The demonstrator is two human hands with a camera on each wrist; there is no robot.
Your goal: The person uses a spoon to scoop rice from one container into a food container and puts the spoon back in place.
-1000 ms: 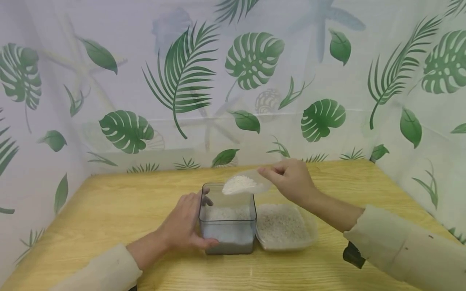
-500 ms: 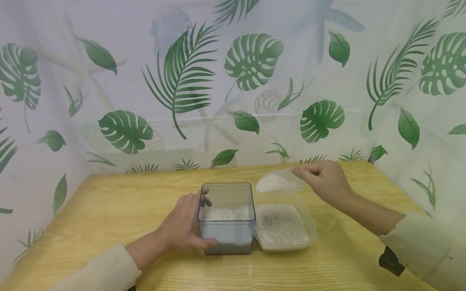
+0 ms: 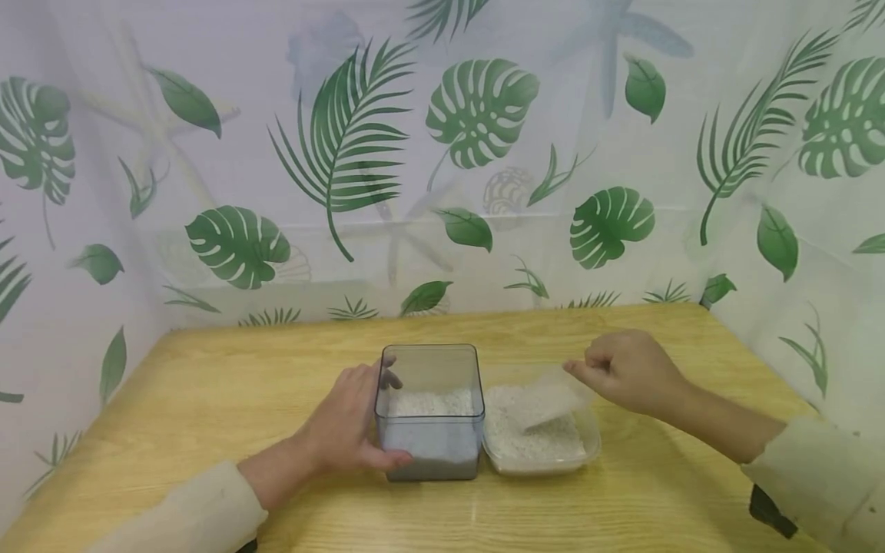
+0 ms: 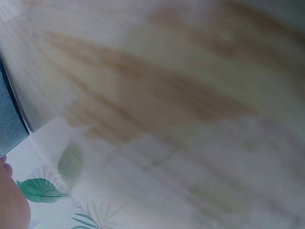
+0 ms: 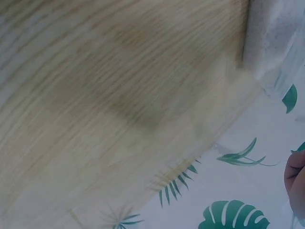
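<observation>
Fingers of the left hand curl round the left wall of the tall square clear container, thumb along its front lower edge, steadying it near the middle of the wooden table. Fingertips of the right hand pinch the handle end of a clear plastic scoop, whose bowl dips into the white rice in the shallow clear tray. That tray stands touching the tall container's right side, slightly toward the front edge of the table. A layer of white rice already lies in the tall container, well below its rim.

Judging from this, the scooping step is in hand: the scoop is down in the tray gathering grains. A next move would call for a level lift, a short carry leftward over the container's rim, and a tilt above its opening, with the left hand bracing the wall against a knock.

Both wrist views show only blurred table grain and the leaf-print curtain.
</observation>
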